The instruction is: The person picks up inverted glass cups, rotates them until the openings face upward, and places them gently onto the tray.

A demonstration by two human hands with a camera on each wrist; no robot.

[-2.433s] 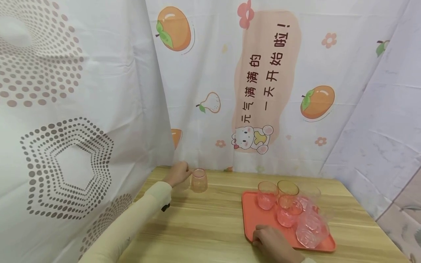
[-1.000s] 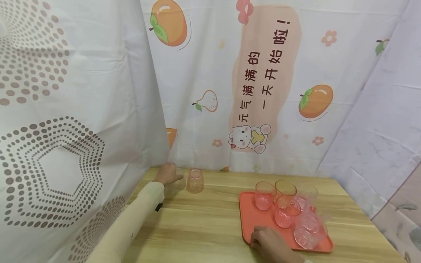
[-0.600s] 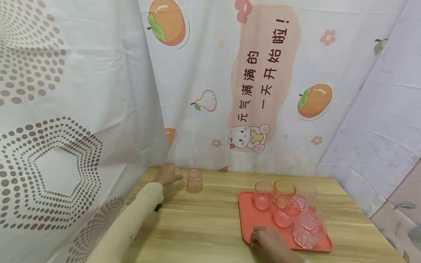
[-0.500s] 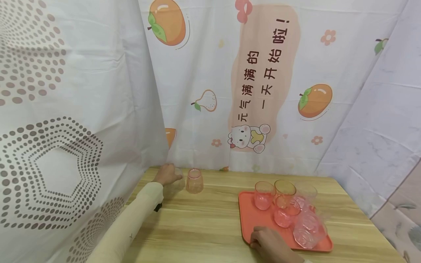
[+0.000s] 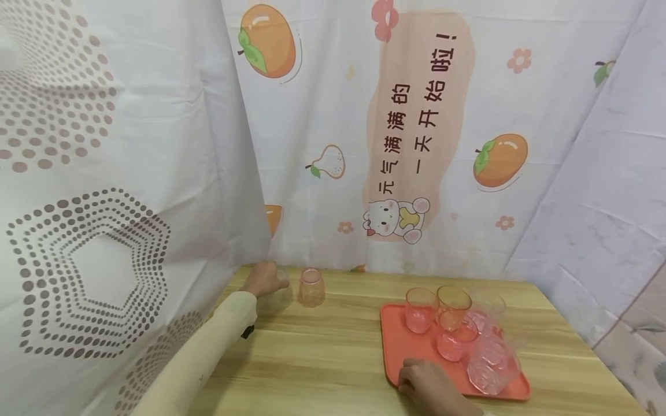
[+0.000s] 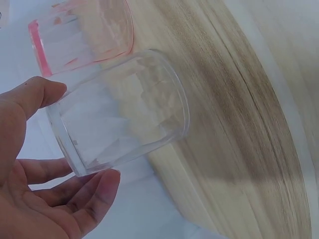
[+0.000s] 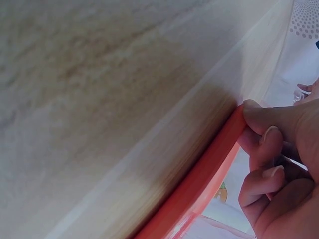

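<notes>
At the table's far left, my left hand [image 5: 264, 279] holds a clear glass [image 6: 119, 114] by its thick base, thumb on one side and fingers on the other. The glass stands upside down, its wide rim on the wood. Beside it, to the right, a pink glass [image 5: 311, 289] is also upside down. With thumb and forefinger, my right hand [image 5: 432, 386] pinches the near left edge of an orange-red tray [image 7: 199, 184]. On that tray stand several glasses, among them a pink one [image 5: 420, 315] and an amber-rimmed one [image 5: 454, 299].
A clear, faceted vessel [image 5: 489, 370] is at the tray's near right; its exact form is hard to see. Wood-grain table [image 5: 312, 358] lies between the tray and the left forearm. Printed cloths [image 5: 333, 231] hang close behind and at both sides.
Compared with 2.4 seconds ago, my left hand is a little farther left of the upside-down pink glass. My right hand has kept its place on the tray edge. The head view has shifted slightly.
</notes>
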